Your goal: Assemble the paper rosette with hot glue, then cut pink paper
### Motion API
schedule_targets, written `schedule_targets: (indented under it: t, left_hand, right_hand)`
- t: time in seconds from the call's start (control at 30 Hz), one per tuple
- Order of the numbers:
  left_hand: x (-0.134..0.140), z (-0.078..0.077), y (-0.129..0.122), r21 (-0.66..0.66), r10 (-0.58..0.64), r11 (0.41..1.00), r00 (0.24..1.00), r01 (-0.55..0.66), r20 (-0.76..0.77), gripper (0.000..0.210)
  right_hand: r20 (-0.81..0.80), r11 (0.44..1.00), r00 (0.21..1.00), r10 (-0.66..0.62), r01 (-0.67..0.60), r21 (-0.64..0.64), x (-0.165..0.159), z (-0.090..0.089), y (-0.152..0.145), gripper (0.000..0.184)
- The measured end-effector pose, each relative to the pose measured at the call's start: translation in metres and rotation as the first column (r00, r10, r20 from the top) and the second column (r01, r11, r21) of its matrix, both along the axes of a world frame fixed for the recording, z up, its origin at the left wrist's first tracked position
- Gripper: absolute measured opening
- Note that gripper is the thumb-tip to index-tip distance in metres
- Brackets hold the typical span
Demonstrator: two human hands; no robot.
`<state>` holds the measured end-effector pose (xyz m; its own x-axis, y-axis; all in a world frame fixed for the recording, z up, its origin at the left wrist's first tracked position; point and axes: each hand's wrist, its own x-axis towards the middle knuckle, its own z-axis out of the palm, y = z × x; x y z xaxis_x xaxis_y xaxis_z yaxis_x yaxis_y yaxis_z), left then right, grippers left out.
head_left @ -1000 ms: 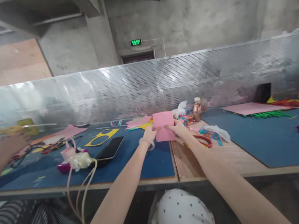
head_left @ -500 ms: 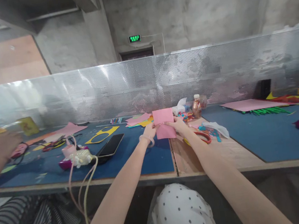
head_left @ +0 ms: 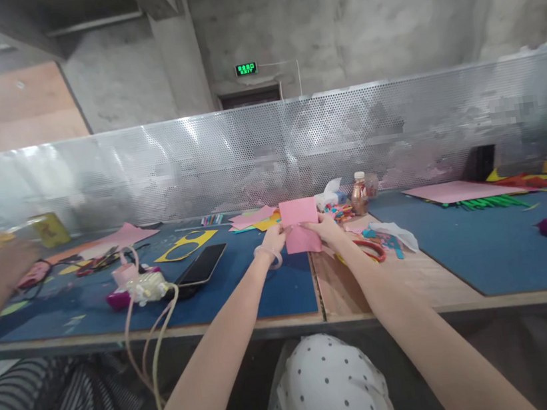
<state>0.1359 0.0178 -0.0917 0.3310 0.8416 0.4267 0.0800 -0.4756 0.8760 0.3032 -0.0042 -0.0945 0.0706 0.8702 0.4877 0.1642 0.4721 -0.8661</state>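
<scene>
White spotted cloth (head_left: 334,382) is covering the seated person's lap at six o'clock. Just beyond it, pale cables (head_left: 155,375) are drooping past the table edge (head_left: 289,322) at ten o'clock; were the left forearm (head_left: 240,317) to swing outward, I'm guessing it could snag them and drag the charger block (head_left: 148,287) off. A phone (head_left: 207,264) is lying flat and glossy beside that block. A red-and-yellow loop (head_left: 379,249), maybe scissor handles, is showing past the right forearm (head_left: 389,297) at one o'clock. At twelve o'clock the left hand (head_left: 273,240) and right hand (head_left: 327,228) are pinching a pink sheet (head_left: 298,212) by its opposite sides, thumbs lying across its front; an uneven tug could be enough to crease or rip it, though I'm not able to tell whether its bottom is touching the table. Farther out, a yellow sheet (head_left: 204,243) with round cutouts is lying at eleven, a white-capped bottle (head_left: 360,197) is standing upright at one, and a shiny metal screen (head_left: 188,169), full of small holes, is stretching before a rough grey wall (head_left: 355,26).
</scene>
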Motion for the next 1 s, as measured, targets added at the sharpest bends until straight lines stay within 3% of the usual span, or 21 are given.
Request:
schedule_targets:
  t: [1.0]
  left_hand:
    - [0.0011,0.0025,-0.0065,0.045,0.003,0.999,0.997,0.0,-0.078,0.028]
  right_hand:
    - [0.035,0.999,0.999,-0.03,0.032,-0.042,-0.0026,0.0003,-0.0029,0.025]
